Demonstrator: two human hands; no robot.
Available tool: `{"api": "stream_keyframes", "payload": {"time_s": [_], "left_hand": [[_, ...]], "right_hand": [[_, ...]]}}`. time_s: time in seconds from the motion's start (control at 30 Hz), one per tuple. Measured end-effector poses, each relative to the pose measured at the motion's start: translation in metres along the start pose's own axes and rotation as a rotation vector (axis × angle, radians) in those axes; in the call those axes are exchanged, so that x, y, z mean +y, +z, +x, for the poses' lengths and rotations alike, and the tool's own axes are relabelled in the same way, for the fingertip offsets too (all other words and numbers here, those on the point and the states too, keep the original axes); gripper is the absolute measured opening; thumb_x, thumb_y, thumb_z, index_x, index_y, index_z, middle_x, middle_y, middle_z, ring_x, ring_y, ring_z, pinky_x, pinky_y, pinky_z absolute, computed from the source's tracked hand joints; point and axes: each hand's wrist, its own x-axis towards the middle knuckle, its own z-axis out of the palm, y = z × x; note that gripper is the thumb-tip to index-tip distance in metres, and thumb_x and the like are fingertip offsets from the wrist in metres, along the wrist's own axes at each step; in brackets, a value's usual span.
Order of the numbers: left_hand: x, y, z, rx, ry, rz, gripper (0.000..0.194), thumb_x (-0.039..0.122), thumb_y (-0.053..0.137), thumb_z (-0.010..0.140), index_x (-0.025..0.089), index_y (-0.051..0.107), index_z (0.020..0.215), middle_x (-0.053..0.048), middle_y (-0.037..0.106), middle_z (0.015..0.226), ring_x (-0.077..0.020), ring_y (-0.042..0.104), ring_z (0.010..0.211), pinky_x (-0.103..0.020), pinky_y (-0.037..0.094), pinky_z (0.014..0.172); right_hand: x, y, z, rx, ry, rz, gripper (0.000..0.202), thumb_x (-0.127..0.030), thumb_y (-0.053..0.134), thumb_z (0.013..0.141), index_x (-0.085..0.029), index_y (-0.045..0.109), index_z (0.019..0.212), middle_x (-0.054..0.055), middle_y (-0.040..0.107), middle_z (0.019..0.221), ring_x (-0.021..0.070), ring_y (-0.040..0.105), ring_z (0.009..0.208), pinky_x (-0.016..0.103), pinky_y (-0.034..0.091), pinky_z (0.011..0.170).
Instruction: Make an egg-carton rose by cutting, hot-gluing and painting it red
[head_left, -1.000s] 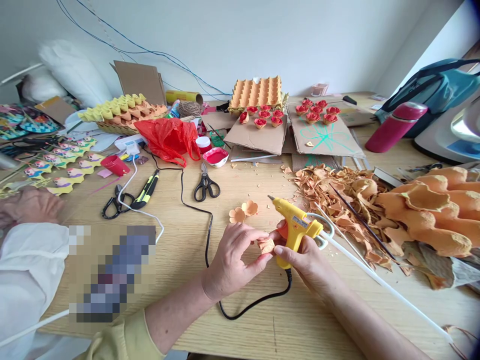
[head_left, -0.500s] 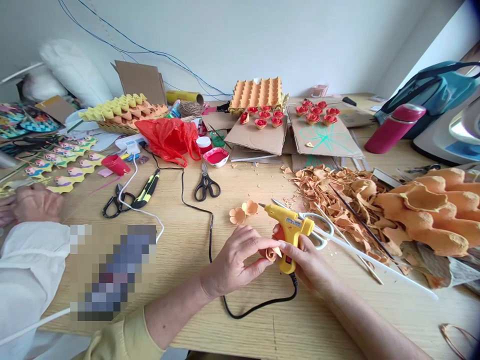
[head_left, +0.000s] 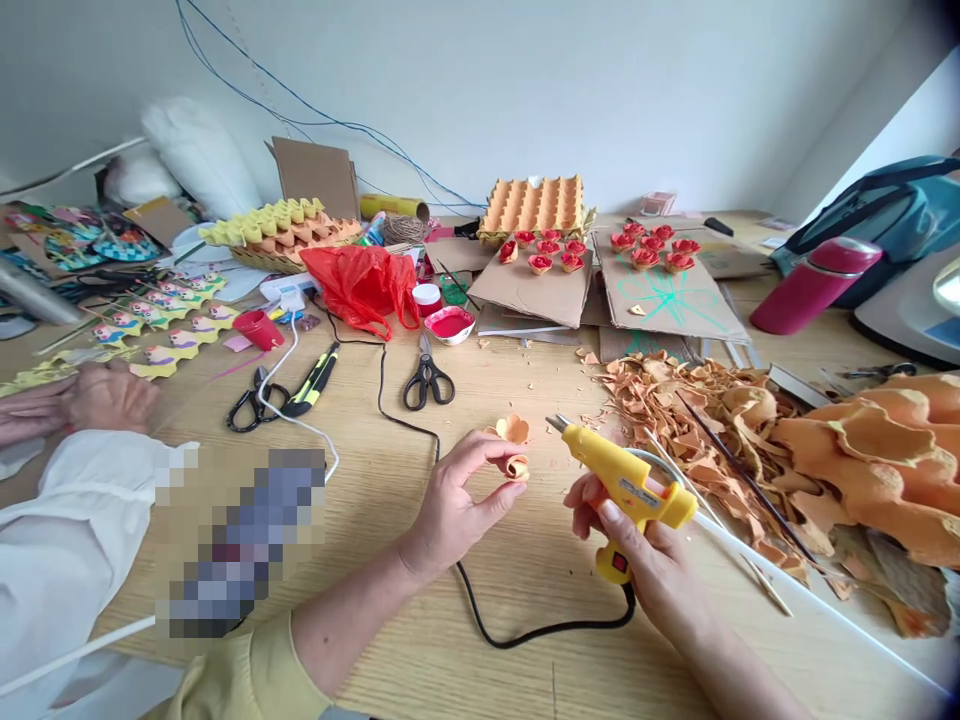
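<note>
Between the thumb and fingers of my left hand [head_left: 457,505] is a small rolled flower bud [head_left: 516,468] of orange egg-carton pulp. My right hand [head_left: 645,545] is closed round the handle of a yellow hot glue gun [head_left: 628,480], whose nozzle points up and left, apart from the bud. The gun's black cord curves down and left across the table. Just beyond my left fingertips lies an orange petal cup [head_left: 513,429], with another partly hidden behind the hand. White-handled scissors [head_left: 660,462] show partly behind the glue gun.
Torn orange scraps [head_left: 652,400] and egg cartons [head_left: 877,450] lie at right. Red flowers stand on cardboard [head_left: 667,295] at the back. Black scissors [head_left: 427,378], a dish of red paint [head_left: 450,325] and a utility knife [head_left: 312,380] lie left of centre. A co-worker's hands [head_left: 109,398] are at far left.
My hands have moved apart. The left hand has carried the bud up and left toward the petal cups, and the right has drawn the glue gun to the right. The view has shifted slightly.
</note>
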Motion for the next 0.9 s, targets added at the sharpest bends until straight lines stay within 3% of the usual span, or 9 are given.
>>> {"api": "stream_keyframes", "payload": {"time_s": [0.27,0.77,0.9], "left_hand": [[-0.004,-0.005,0.002,0.104,0.079,0.142,0.021,0.014,0.07,0.086,0.021,0.066,0.106,-0.005,0.068,0.096,-0.0169,0.065,0.09,-0.03,0.055,0.082],[0.001,-0.005,0.002,0.09,0.077,0.102,0.024,0.013,0.073,0.085,0.02,0.068,0.107,-0.005,0.071,0.097,-0.0152,0.068,0.087,-0.028,0.057,0.081],[0.001,-0.005,0.001,0.093,0.082,0.106,0.025,0.011,0.074,0.084,0.019,0.068,0.107,-0.004,0.071,0.097,-0.015,0.069,0.088,-0.027,0.057,0.082]], "right_hand": [[0.001,0.002,-0.005,-0.083,-0.012,-0.158,0.036,-0.058,0.054,0.094,-0.024,0.064,0.085,0.006,0.06,0.082,0.0223,0.056,0.079,0.035,0.05,0.071],[0.022,-0.001,-0.013,-0.016,0.035,-0.209,0.032,-0.055,0.059,0.093,-0.025,0.065,0.085,0.003,0.056,0.07,0.0167,0.051,0.061,0.029,0.048,0.054],[0.027,-0.001,-0.015,0.029,0.022,-0.22,0.032,-0.055,0.062,0.09,-0.024,0.067,0.088,0.004,0.062,0.074,0.0186,0.057,0.065,0.03,0.053,0.059]]}}
